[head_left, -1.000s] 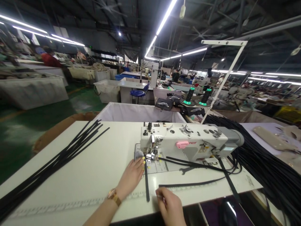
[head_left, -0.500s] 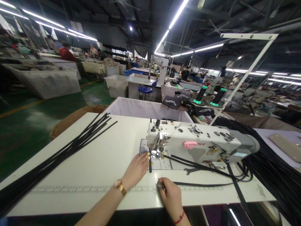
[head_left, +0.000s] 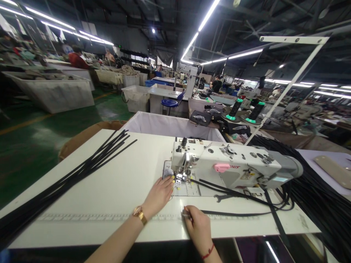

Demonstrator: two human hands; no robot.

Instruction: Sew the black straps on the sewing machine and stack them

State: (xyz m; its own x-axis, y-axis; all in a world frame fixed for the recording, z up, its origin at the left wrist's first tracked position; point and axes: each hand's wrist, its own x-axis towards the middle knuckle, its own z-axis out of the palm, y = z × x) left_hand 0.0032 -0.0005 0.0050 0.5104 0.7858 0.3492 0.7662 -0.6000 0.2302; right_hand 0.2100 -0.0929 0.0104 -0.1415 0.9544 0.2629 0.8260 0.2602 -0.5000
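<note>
The left grip [head_left: 159, 190] lies flat, fingers straight and together, its fingertips right beside the presser foot [head_left: 181, 178] of the sewing machine [head_left: 204, 157]; whether a strip is pinned beneath them, I cannot tell. The right grip [head_left: 199, 222] is closed around a small object [head_left: 186, 215], too blurred to identify, nearer the counter's front edge and to the right of the left grip.

Ahead and to the right of the right grip, narrow black strips [head_left: 223, 187] run from beside the presser foot and curve round at their far end. A single black strip [head_left: 236, 214] starts just beside the right grip's knuckles and runs off rightward. Between these lies a wrench [head_left: 222, 197]. Well to the left of the left grip, a black bundle [head_left: 82, 171] slants across the counter [head_left: 145, 160]. A ruler scale [head_left: 104, 217] passes nearer the front edge than the left grip, running behind its wrist.
</note>
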